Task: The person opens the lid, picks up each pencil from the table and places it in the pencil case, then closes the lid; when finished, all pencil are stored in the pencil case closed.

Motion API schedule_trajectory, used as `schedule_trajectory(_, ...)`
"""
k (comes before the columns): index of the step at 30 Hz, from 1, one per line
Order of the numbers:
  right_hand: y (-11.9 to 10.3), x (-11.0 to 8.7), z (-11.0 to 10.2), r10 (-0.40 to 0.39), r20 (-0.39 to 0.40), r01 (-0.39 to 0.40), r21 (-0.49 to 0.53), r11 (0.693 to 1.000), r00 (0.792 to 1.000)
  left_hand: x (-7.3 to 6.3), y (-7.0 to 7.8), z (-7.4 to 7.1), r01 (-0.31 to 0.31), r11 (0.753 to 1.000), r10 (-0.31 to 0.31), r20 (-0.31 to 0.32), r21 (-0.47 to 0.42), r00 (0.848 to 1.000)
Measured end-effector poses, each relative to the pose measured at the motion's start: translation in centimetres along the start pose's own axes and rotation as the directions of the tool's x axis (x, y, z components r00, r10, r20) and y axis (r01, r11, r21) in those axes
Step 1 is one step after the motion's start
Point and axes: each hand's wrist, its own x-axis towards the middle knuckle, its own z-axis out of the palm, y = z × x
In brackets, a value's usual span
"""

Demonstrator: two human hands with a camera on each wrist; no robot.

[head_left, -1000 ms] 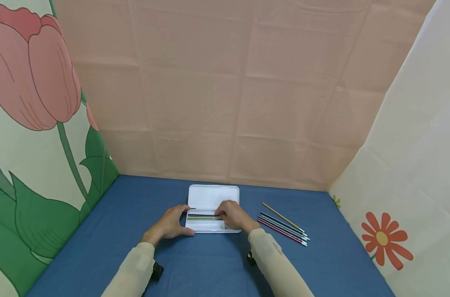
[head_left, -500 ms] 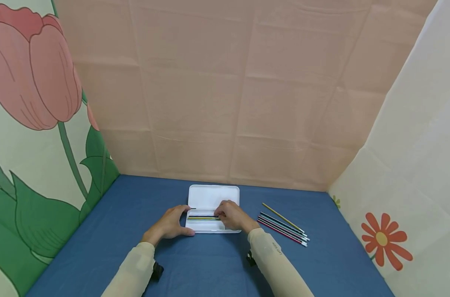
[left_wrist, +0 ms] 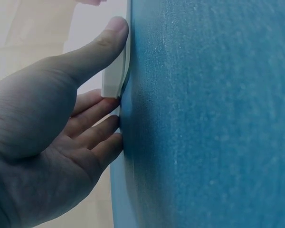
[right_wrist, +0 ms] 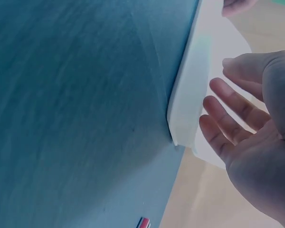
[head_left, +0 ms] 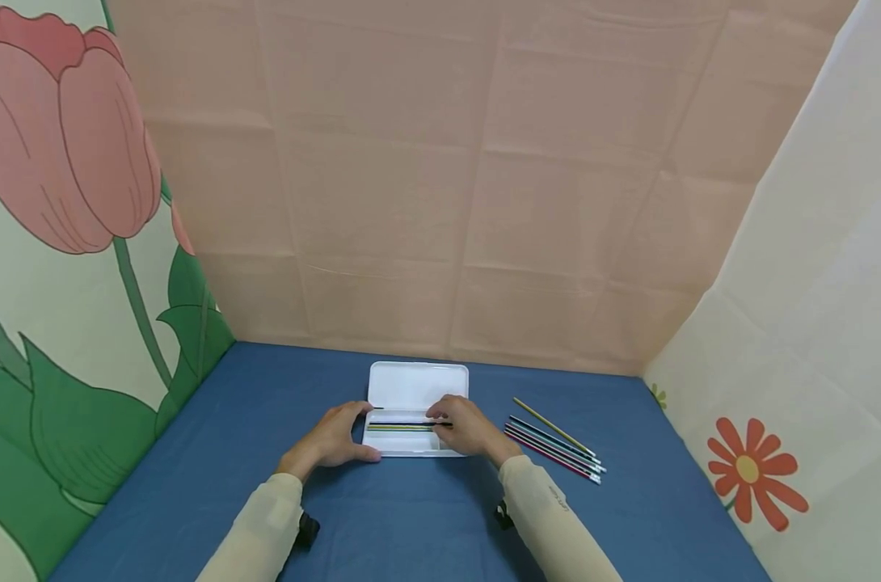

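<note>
A white pencil case (head_left: 404,444) lies unfolded on the blue cloth, its lid (head_left: 419,384) tipped back behind it. Several pencils (head_left: 400,426), dark and yellow among them, lie lengthwise in the tray. My left hand (head_left: 331,436) holds the case's left end, thumb at the front edge and fingers toward the back; the left wrist view shows that thumb (left_wrist: 107,42) along the case's side. Over the right end of the tray is my right hand (head_left: 468,424), fingers loosely bent and nothing between them in the right wrist view. It hides the pencils' right ends.
To the right of the case, several loose pencils (head_left: 553,446) lie slanted side by side on the blue cloth (head_left: 411,517), with a yellow pencil (head_left: 554,425) along their far side. A beige cloth wall (head_left: 440,202) rises behind; a flower-printed wall stands on either side.
My right hand has shifted slightly right and its fingers have spread off the pencils, showing more of the dark one. The left hand and case have stayed put.
</note>
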Motion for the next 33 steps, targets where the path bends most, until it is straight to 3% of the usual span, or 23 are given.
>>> schedule_trajectory(13, 0.0, -2.6, -1.2, 0.030, -0.034, -0.027, 0.087, 0.996, 0.999, -0.2, 0.1, 0.0, 0.007, 1.000, -0.007, 0.001, -0.001, 1.000)
schedule_trajectory(26, 0.2, -5.6, -3.0, 0.110, -0.059, -0.105, 0.087, 0.991, 0.992, -0.3, 0.1, -0.1, 0.010, 1.000, -0.010, 0.006, 0.002, 1.000)
schedule_trajectory(33, 0.9, -7.4, -3.9, 0.111, -0.090, -0.101, 0.109, 0.989, 0.990, -0.1, 0.1, 0.0, 0.004, 1.000, -0.004, 0.010, 0.003, 1.000)
